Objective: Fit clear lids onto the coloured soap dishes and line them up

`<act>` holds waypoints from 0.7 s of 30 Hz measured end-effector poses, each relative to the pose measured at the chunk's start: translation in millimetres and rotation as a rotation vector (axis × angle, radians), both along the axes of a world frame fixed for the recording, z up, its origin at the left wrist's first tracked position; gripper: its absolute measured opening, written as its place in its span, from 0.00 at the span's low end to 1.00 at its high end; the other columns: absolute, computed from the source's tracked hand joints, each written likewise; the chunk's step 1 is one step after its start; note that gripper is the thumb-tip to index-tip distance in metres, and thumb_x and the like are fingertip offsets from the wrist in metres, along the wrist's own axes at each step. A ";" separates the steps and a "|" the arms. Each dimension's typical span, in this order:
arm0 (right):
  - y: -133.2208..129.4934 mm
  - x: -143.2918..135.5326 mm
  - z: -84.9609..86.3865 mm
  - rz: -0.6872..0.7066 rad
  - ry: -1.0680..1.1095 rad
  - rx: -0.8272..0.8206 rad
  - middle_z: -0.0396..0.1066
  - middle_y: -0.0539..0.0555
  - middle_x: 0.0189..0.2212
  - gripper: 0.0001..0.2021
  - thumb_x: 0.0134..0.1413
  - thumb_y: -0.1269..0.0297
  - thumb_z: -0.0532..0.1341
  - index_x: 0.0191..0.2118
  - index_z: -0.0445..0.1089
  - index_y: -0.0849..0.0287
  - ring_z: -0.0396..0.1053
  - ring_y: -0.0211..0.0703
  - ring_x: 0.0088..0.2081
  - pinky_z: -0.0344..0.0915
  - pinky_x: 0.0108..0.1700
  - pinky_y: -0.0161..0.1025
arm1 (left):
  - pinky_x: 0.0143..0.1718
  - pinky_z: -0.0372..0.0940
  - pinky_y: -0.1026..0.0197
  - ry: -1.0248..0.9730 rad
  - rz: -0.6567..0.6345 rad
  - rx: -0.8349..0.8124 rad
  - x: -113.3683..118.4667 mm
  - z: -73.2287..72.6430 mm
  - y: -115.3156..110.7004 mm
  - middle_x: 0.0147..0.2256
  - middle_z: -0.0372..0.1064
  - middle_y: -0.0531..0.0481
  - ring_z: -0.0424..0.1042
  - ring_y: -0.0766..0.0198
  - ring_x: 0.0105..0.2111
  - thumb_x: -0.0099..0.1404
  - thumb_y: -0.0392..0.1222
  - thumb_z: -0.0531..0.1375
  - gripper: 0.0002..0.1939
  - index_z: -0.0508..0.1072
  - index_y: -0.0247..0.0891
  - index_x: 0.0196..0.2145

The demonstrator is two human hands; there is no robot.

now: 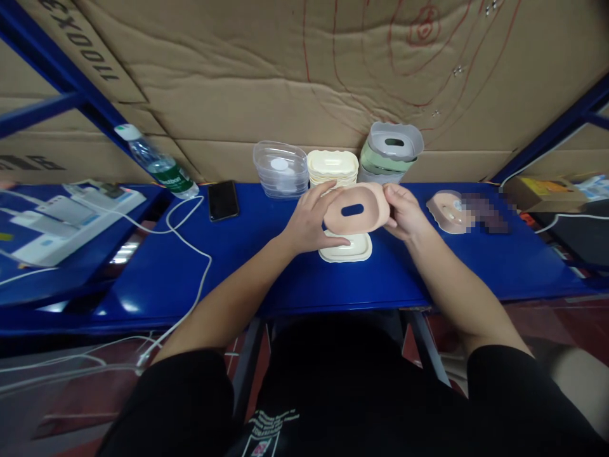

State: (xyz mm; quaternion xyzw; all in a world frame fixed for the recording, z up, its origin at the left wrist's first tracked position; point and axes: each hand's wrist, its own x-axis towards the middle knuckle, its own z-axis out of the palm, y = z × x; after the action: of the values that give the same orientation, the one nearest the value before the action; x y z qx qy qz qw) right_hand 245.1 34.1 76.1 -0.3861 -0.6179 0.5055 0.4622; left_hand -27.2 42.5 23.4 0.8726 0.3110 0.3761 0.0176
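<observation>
The long axis of the pink tray (pixel 366 222) ran from left hand (pixel 308 219) to right hand (pixel 403 211), each grip holding 1 end.

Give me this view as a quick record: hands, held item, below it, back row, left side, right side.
Left hand: gripping one side of the pink box
Right hand: gripping the opposite end
Held item: pink box, oval slot visible
Below it: cream piece, partly hidden, on blue table
Back row: clear containers, cream stack, gray and green stack
Left side: phone, bottle
Right side: another pink piece, partly blurred
</observation>
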 end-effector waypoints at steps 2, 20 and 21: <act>2.2 -5.3 -6.9 0.105 0.046 -0.039 0.51 0.39 0.17 0.36 0.49 0.19 0.68 0.32 0.57 0.48 0.45 0.35 0.16 0.50 0.22 0.38 | 0.77 0.54 0.26 0.003 0.023 0.009 -2.6 1.4 0.6 0.76 0.59 0.28 0.59 0.27 0.77 0.61 0.78 0.73 0.64 0.56 0.42 0.80; 20.3 25.0 -22.8 0.285 -0.727 0.383 0.69 0.61 0.76 0.53 0.49 0.39 0.81 0.78 0.67 0.47 0.66 0.73 0.76 0.61 0.78 0.69 | 0.72 0.67 0.39 0.188 -0.028 -0.219 -8.6 0.1 4.5 0.67 0.71 0.35 0.72 0.37 0.66 0.60 0.69 0.77 0.54 0.69 0.40 0.74; 20.9 26.0 -23.8 0.282 -0.747 0.365 0.68 0.60 0.77 0.55 0.47 0.39 0.81 0.79 0.65 0.46 0.65 0.75 0.76 0.61 0.77 0.70 | 0.72 0.67 0.39 0.197 -0.049 -0.222 -8.8 1.1 3.6 0.67 0.71 0.35 0.72 0.37 0.66 0.61 0.67 0.76 0.52 0.69 0.41 0.74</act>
State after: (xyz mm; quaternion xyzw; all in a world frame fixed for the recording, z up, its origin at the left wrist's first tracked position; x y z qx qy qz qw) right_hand 271.2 55.0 52.3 -0.3663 -0.8685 0.2719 0.1939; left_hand -36.0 46.1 24.5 0.9053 0.3296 0.2513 0.0927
